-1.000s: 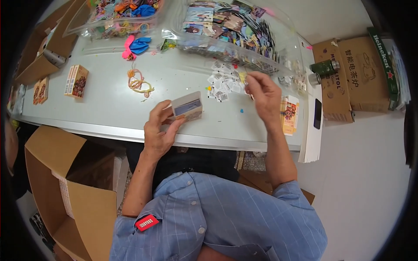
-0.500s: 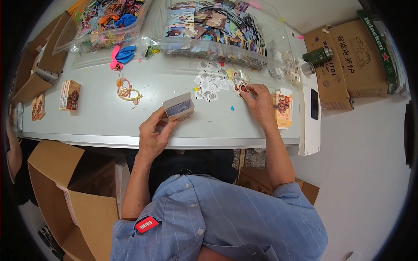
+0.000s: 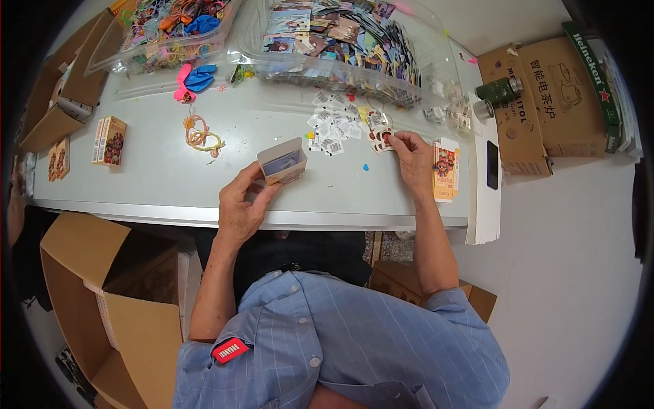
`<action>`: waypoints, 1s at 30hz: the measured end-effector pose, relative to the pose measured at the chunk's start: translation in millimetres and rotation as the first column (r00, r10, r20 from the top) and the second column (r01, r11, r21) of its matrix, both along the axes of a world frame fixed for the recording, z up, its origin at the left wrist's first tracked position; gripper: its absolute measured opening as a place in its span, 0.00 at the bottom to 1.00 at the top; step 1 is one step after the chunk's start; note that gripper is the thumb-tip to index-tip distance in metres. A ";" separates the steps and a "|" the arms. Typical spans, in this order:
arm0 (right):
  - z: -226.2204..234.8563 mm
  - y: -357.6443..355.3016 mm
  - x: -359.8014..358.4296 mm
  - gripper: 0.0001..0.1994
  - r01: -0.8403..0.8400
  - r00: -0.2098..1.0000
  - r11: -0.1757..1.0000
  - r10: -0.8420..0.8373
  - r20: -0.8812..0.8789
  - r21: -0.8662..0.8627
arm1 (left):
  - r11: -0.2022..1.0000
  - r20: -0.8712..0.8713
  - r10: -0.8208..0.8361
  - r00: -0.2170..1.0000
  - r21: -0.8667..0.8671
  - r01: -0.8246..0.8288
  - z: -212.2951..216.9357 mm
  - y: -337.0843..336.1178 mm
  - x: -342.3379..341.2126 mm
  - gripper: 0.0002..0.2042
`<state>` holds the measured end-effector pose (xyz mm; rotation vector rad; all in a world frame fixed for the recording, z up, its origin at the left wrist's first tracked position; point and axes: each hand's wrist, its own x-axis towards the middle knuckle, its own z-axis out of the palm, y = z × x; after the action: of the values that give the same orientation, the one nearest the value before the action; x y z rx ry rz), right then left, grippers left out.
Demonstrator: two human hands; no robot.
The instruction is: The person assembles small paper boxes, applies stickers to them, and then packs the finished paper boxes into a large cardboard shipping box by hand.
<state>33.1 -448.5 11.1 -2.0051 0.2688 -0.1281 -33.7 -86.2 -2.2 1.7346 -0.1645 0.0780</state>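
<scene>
My left hand (image 3: 244, 202) grips a small open cardboard box (image 3: 283, 163) near the front edge of the white table (image 3: 157, 191), the box's open side facing me. My right hand (image 3: 414, 158) reaches further out and pinches a small printed sticker (image 3: 383, 140) at the edge of a scatter of small stickers (image 3: 334, 129) lying on the table. A stack of flat printed cards (image 3: 446, 170) lies just right of my right hand.
Two clear plastic bins, one of coloured trinkets (image 3: 170, 27) and one of printed cards (image 3: 340, 41), stand at the back. Rubber bands (image 3: 201, 136), small packaged boxes (image 3: 109, 140), a black phone (image 3: 492, 165), a green flask (image 3: 501, 90) and cardboard cartons (image 3: 552, 102) surround them. An open carton (image 3: 102, 286) stands on the floor at left.
My right hand has dropped from the air down to the table and closed on a sticker. My left hand has kept the small box, shifting slightly on the table.
</scene>
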 end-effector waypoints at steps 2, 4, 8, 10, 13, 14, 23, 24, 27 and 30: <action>-0.9 0.5 0.0 0.08 0.003 1.000 0.997 -0.001 0.025 -0.072 | 1.000 -0.031 0.002 1.000 -0.012 -0.002 0.9 -0.3 0.0 0.23; -3.0 -2.1 2.0 0.07 0.011 0.999 0.998 -0.008 0.040 -0.066 | 1.000 0.023 0.001 1.000 0.011 -0.001 3.1 -0.9 0.9 0.23; 1.8 1.5 2.3 0.09 0.016 0.997 0.997 -0.010 0.079 -0.072 | 0.999 -0.047 0.004 0.999 -0.054 -0.006 2.2 -1.3 0.4 0.23; 3.0 3.0 1.2 0.09 0.034 0.987 0.988 -0.010 0.162 -0.151 | 1.000 0.001 0.005 1.000 -0.014 -0.005 2.8 -0.8 0.9 0.23; 4.9 4.7 -2.1 0.09 0.066 0.963 0.975 -0.006 0.270 -0.214 | 0.999 -0.046 -0.001 0.999 -0.043 -0.001 3.4 -0.7 0.8 0.23; 5.7 5.2 -3.6 0.09 0.073 0.955 0.977 -0.010 0.298 -0.201 | 0.999 -0.047 0.002 0.999 -0.041 -0.004 3.0 -0.5 0.8 0.23; 61.3 74.3 -23.9 0.08 -0.269 0.904 0.962 0.236 0.356 0.044 | 1.000 -0.002 -0.015 1.000 -0.012 0.015 4.3 0.7 3.2 0.22; 68.2 87.9 -25.7 0.08 -0.341 0.861 0.940 0.321 0.394 -0.021 | 0.999 -0.029 -0.024 0.999 -0.036 0.023 4.4 1.1 2.7 0.21; 83.3 125.3 -18.1 0.14 -0.570 0.641 0.780 0.620 0.453 -0.260 | 0.999 -0.026 -0.026 0.999 -0.036 0.025 3.3 3.2 1.8 0.21; 77.8 137.6 -1.6 0.13 -0.577 0.434 0.639 0.768 0.471 -0.509 | 0.998 -0.017 -0.038 0.999 -0.060 0.037 -0.6 1.3 2.5 0.22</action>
<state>31.5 -310.8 88.9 -2.0374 -1.1067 -0.3550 -31.2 -84.9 -2.8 1.6720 -0.1796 0.0388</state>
